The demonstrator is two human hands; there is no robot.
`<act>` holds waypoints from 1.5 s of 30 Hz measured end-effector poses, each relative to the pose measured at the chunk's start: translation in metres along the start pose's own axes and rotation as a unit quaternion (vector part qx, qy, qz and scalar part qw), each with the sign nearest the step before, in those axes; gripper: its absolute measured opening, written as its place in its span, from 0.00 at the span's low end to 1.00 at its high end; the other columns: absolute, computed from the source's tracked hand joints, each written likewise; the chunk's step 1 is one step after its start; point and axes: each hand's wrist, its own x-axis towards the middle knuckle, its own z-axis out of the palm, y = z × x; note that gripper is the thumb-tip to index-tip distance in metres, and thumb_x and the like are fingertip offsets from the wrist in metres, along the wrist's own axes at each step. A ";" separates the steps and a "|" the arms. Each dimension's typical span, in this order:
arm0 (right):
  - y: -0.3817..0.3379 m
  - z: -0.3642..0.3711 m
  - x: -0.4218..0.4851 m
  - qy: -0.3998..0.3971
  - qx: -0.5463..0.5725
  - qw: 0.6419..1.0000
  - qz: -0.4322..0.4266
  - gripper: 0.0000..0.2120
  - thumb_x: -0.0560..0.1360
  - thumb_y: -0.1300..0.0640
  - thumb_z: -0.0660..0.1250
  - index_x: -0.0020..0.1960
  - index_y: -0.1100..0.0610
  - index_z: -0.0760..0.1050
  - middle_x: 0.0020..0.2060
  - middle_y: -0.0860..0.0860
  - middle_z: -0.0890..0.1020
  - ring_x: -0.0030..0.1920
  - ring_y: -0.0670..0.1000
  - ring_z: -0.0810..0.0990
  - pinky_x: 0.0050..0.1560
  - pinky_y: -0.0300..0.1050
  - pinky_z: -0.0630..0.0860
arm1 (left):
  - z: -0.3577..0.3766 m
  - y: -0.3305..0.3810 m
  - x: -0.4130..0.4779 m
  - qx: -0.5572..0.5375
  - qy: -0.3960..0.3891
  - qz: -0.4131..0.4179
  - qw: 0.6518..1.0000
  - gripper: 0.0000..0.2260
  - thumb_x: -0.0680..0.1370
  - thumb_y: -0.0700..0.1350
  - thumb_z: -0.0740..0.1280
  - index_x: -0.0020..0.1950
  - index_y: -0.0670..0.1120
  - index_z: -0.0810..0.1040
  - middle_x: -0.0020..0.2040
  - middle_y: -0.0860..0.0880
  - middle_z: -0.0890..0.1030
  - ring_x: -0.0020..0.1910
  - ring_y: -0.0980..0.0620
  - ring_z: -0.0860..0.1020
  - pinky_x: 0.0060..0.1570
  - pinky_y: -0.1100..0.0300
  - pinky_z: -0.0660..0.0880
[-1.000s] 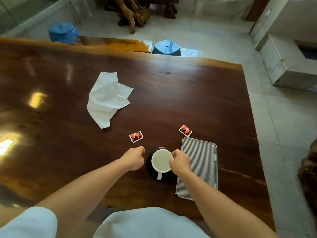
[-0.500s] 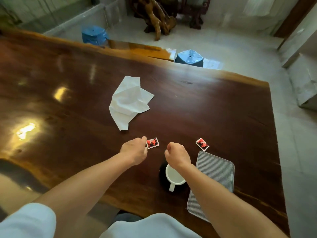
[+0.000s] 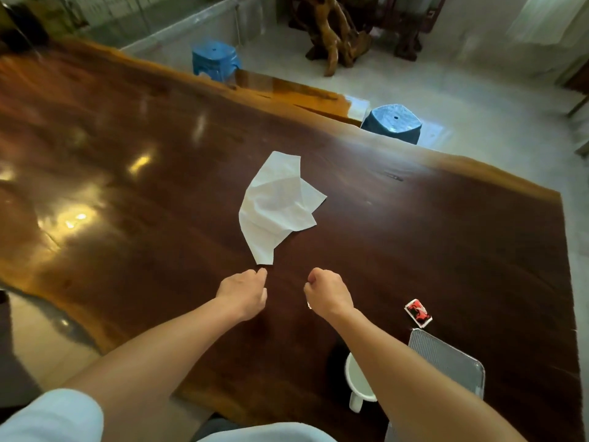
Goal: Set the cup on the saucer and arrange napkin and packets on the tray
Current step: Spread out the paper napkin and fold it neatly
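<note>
A crumpled white napkin (image 3: pixel 280 208) lies mid-table. My left hand (image 3: pixel 243 290) hovers just below its lower tip, fingers curled, thumb and forefinger close to the tip but not clearly gripping it. My right hand (image 3: pixel 328 293) is a loose fist beside it, with nothing visible in it. One red packet (image 3: pixel 418 313) lies near the far corner of the ribbed grey tray (image 3: pixel 446 362). The white cup (image 3: pixel 357 378) stands on the dark saucer (image 3: pixel 334 365) left of the tray, partly hidden by my right forearm. A second packet is not visible.
The dark glossy wooden table (image 3: pixel 446 250) has its right edge just past the tray and its near edge below the cup. Two blue stools (image 3: pixel 392 122) stand beyond the far edge, and a carved wooden piece (image 3: pixel 331 30) stands on the floor behind them.
Both hands left the cup and reached forward toward the napkin. The view swung left and up. The packet seen between the hands earlier is now out of sight.
</note>
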 end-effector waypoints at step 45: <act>-0.087 -0.007 0.075 -0.053 0.075 0.996 0.018 0.20 0.79 0.57 0.66 0.28 0.52 0.73 0.33 0.53 0.74 0.35 0.51 0.72 0.39 0.53 0.71 | -0.060 -0.067 0.132 0.006 -0.021 0.330 0.944 0.07 0.82 0.45 0.62 0.56 0.46 0.78 0.52 0.49 0.78 0.51 0.46 0.80 0.44 0.56 0.72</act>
